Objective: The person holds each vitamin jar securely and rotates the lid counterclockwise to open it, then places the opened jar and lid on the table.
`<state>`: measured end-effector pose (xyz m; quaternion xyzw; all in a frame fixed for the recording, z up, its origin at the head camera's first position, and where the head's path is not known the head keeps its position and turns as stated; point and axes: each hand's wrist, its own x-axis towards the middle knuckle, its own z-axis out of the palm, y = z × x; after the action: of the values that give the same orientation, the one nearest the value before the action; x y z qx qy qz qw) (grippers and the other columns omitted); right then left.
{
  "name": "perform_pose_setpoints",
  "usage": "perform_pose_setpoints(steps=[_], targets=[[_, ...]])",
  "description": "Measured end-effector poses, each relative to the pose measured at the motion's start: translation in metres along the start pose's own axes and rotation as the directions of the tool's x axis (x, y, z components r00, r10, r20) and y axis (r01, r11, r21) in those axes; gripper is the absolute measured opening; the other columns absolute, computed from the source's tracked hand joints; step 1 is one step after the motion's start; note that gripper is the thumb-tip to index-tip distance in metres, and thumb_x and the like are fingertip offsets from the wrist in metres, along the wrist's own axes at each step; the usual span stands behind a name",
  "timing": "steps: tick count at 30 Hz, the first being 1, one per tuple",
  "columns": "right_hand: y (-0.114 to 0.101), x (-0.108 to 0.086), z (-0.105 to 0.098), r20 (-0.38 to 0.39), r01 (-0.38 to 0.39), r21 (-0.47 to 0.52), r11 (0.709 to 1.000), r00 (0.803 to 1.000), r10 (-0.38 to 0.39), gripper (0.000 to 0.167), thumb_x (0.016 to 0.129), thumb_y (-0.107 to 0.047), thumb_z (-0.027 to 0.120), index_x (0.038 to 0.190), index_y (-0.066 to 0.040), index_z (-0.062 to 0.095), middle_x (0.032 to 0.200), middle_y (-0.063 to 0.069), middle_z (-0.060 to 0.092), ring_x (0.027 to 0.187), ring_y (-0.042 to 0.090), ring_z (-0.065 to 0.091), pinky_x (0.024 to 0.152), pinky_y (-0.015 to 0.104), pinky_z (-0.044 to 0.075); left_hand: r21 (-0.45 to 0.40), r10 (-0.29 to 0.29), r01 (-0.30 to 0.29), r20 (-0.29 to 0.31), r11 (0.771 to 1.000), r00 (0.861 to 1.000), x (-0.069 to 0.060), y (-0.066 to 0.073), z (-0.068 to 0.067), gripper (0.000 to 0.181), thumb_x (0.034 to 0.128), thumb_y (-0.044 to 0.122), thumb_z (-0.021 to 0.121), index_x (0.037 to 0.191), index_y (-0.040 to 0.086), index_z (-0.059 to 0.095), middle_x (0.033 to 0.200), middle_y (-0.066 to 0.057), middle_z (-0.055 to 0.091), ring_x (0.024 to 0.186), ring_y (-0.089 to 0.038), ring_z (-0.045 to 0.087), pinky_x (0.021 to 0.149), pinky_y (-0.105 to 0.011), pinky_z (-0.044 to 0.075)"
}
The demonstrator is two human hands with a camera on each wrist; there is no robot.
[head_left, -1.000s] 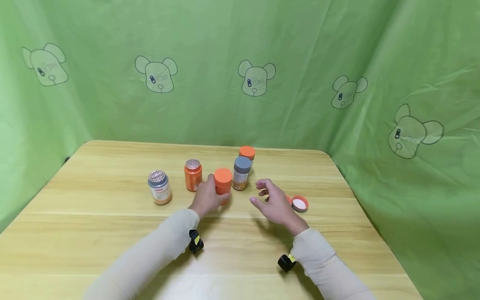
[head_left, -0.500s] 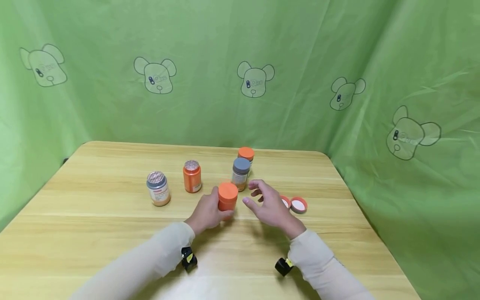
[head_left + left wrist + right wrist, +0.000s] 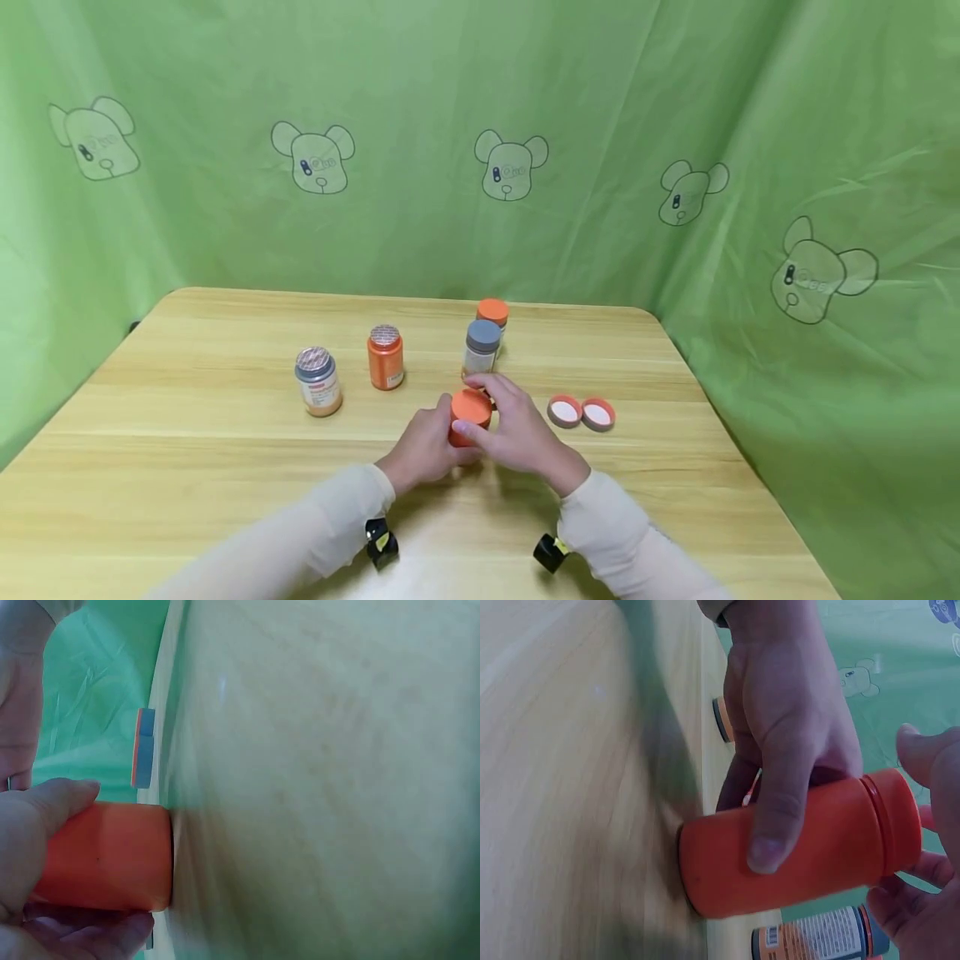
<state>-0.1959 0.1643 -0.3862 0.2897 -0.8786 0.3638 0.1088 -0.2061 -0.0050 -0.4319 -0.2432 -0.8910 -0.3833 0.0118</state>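
Observation:
My left hand (image 3: 433, 446) grips an orange bottle (image 3: 780, 859) round its body; the bottle stands upright on the wooden table with its orange cap (image 3: 471, 406) on. In the left wrist view, thumb and fingers lie on opposite sides of this bottle. My right hand (image 3: 521, 429) is at the cap, fingers curving round its far right side. Its thumb stands apart from the cap in the right wrist view. Behind the hands is a grey-capped bottle (image 3: 482, 340), with an orange-capped bottle (image 3: 492, 311) behind it.
To the left stand two uncapped bottles with foil seals: an orange one (image 3: 386, 362) and a grey-necked one (image 3: 320, 387). Two upturned caps, the left cap (image 3: 564, 412) and the right cap (image 3: 598, 414), lie on the right. A green curtain (image 3: 412, 225) surrounds the table (image 3: 225, 375).
My left hand has brought the orange bottle nearer and to the right, away from the grey-capped one. My right hand has moved left to its cap, uncovering the two loose caps.

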Motion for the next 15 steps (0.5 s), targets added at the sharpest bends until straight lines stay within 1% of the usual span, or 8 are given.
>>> perform_pose_setpoints(steps=[4, 7, 8, 10, 13, 15], targets=[[-0.004, 0.004, 0.005, 0.005, -0.04, -0.032, 0.999, 0.999, 0.04, 0.051, 0.085, -0.028, 0.074, 0.126, -0.003, 0.055, 0.121, 0.008, 0.058, 0.106, 0.021, 0.056, 0.086, 0.037, 0.049, 0.02, 0.01, -0.01, 0.006, 1.0, 1.0, 0.002, -0.001, 0.0, 0.052, 0.074, 0.033, 0.083, 0.103, 0.004, 0.051, 0.081, -0.001, 0.059, 0.072, -0.017, 0.059, 0.063, -0.029, 0.048], [-0.003, 0.008, 0.011, 0.014, -0.064, -0.031, 0.997, 0.998, 0.065, 0.04, 0.088, -0.025, 0.069, 0.121, -0.005, 0.058, 0.117, 0.007, 0.057, 0.096, 0.019, 0.055, 0.077, 0.034, 0.049, 0.024, 0.021, -0.022, 0.006, 0.999, 1.0, 0.003, -0.002, 0.001, 0.055, 0.0719, 0.031, 0.084, 0.106, 0.002, 0.052, 0.085, -0.004, 0.062, 0.076, -0.019, 0.061, 0.066, -0.031, 0.049], [-0.002, 0.01, 0.013, 0.013, -0.07, -0.024, 0.997, 0.997, 0.07, 0.035, 0.088, -0.023, 0.067, 0.118, -0.006, 0.059, 0.115, 0.006, 0.056, 0.093, 0.018, 0.054, 0.075, 0.033, 0.048, 0.02, 0.021, -0.022, 0.007, 1.0, 1.0, 0.004, -0.002, 0.001, 0.059, 0.0715, 0.03, 0.084, 0.111, 0.0, 0.053, 0.089, -0.006, 0.063, 0.078, -0.02, 0.062, 0.069, -0.032, 0.05], [0.001, 0.012, 0.018, 0.002, -0.082, -0.014, 0.997, 0.997, 0.082, 0.026, 0.087, -0.02, 0.064, 0.11, -0.008, 0.061, 0.11, 0.004, 0.056, 0.088, 0.017, 0.053, 0.071, 0.031, 0.047, 0.007, 0.014, -0.014, 0.018, 1.0, 1.0, 0.004, -0.002, 0.001, 0.064, 0.0713, 0.03, 0.084, 0.117, -0.001, 0.052, 0.095, -0.008, 0.066, 0.083, -0.021, 0.063, 0.073, -0.032, 0.051], [0.006, 0.013, 0.023, -0.021, -0.097, 0.005, 0.995, 0.995, 0.097, 0.019, 0.083, -0.019, 0.063, 0.101, -0.01, 0.063, 0.103, 0.001, 0.057, 0.082, 0.016, 0.052, 0.067, 0.03, 0.046, -0.009, -0.006, 0.006, 0.028, 1.0, 1.0, 0.006, -0.002, 0.002, 0.069, 0.0705, 0.03, 0.084, 0.122, -0.002, 0.051, 0.101, -0.01, 0.067, 0.088, -0.021, 0.064, 0.077, -0.032, 0.052], [0.009, 0.013, 0.024, -0.033, -0.101, 0.016, 0.995, 0.994, 0.101, 0.017, 0.082, -0.02, 0.063, 0.097, -0.012, 0.063, 0.101, 0.0, 0.057, 0.081, 0.016, 0.052, 0.066, 0.03, 0.046, -0.015, -0.025, 0.026, 0.027, 1.0, 0.999, 0.006, -0.001, 0.002, 0.066, 0.0699, 0.031, 0.085, 0.118, -0.001, 0.052, 0.099, -0.01, 0.066, 0.087, -0.021, 0.063, 0.076, -0.032, 0.052]])
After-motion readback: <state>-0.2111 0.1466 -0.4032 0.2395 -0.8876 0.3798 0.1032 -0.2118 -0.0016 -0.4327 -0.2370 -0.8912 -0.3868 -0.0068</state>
